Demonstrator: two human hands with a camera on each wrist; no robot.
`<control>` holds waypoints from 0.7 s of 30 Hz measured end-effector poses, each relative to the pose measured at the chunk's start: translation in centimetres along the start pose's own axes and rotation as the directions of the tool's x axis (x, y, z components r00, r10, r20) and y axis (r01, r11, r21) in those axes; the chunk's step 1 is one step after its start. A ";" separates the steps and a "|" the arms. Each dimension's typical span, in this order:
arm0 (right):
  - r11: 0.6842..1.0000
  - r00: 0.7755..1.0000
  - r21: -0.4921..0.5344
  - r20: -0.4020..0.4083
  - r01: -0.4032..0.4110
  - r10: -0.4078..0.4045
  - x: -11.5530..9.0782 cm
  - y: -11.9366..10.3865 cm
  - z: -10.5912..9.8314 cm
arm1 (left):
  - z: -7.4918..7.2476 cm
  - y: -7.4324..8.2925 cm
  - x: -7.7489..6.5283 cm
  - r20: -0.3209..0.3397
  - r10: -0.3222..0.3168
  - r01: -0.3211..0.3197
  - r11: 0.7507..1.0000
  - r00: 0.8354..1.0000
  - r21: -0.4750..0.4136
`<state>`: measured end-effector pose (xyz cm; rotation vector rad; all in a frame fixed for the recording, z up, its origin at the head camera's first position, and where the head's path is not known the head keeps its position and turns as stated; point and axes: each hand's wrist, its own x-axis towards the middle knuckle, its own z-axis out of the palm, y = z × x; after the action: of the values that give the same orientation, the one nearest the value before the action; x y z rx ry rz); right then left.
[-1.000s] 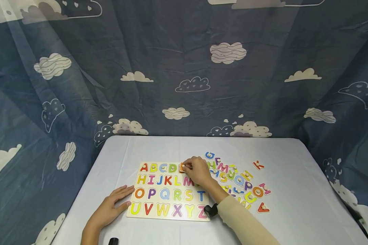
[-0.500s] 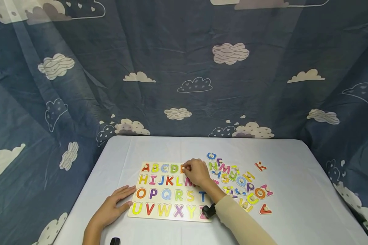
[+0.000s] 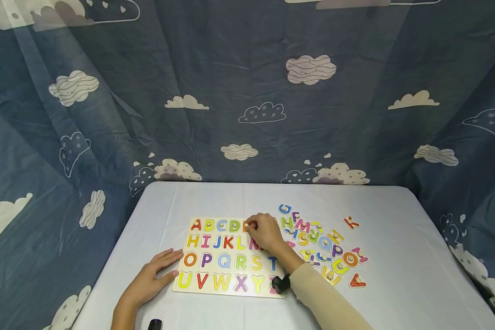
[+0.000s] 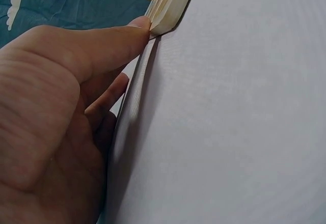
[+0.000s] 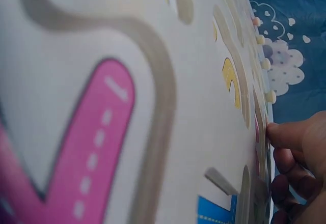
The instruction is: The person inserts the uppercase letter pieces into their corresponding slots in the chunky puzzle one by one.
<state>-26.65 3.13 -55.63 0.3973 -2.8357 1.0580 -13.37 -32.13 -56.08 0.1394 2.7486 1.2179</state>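
Note:
A wooden alphabet puzzle board [image 3: 214, 291] lies on the white table, with knobbed letters A [image 3: 195, 225], B [image 3: 209, 224], C [image 3: 221, 224] and D [image 3: 234, 225] in its top row. My right hand [image 3: 266, 233] pinches the knob of an orange letter E [image 3: 245, 226] at the E slot, covering most of that letter. Beside the board's left edge rests my left hand [image 3: 150, 277], fingers extended. In the left wrist view, the thumb of my left hand [image 4: 56, 96] touches the board's corner [image 4: 170, 12]. The right wrist view shows my right hand [image 5: 300, 158] at the board's far side.
Several loose knobbed letters lie in a cluster right of the board, among them a blue G [image 3: 284, 209], an orange O [image 3: 350, 259] and a red K [image 3: 351, 223]. A small black object [image 3: 155, 324] sits near the front edge. A dark cloud-print cloth [image 3: 231, 91] hangs behind the table.
The orange E, tilted above the top row a second ago, now sits lower at its slot, still pinched by my right hand. My left hand stays by the board's edge.

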 end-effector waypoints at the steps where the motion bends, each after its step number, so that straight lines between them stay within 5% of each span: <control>1: 1.000 1.000 0.012 0.002 0.002 -0.002 0.0 0.0 -0.1 | 0.0 0.0 0.0 0.000 0.008 -0.008 1.000 1.000 0.006; 21: 0.998 0.999 0.049 -0.016 -0.040 0.041 -0.3 1.9 -5.0 | 0.1 -0.3 0.1 0.004 -0.005 0.005 1.000 1.000 -0.002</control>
<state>-26.93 7.90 -53.11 0.3347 -2.8199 1.1336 -13.44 -32.21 -56.38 0.1353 2.7420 1.2182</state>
